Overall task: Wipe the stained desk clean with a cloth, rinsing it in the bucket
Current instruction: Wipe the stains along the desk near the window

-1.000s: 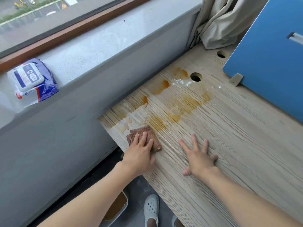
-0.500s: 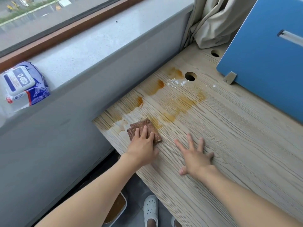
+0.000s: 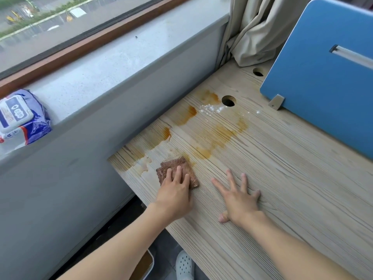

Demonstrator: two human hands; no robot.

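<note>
Cloth [image 3: 175, 164] shifted deeper onto stained desk [image 3: 292, 188]; left hand [image 3: 175, 191] flat pressing it, right hand [image 3: 240, 200] splayed on wood.

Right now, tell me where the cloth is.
Head view: the cloth lies on the desk near its left edge, under the left hand, beside the orange stains.

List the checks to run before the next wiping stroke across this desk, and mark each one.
1. Left hand flat on the cloth: ok.
2. Right hand braced flat on the desk, off the mess: ok.
3. Path ahead free of orange stains: not ok, they run up to the cable hole.
4. White powder beside that hole cleared: not ok.
5. Cloth clean enough for another pass: cannot tell, it is brown all over.
6. Bucket ready for rinsing: cannot tell, only a corner shows below the desk edge.
</note>
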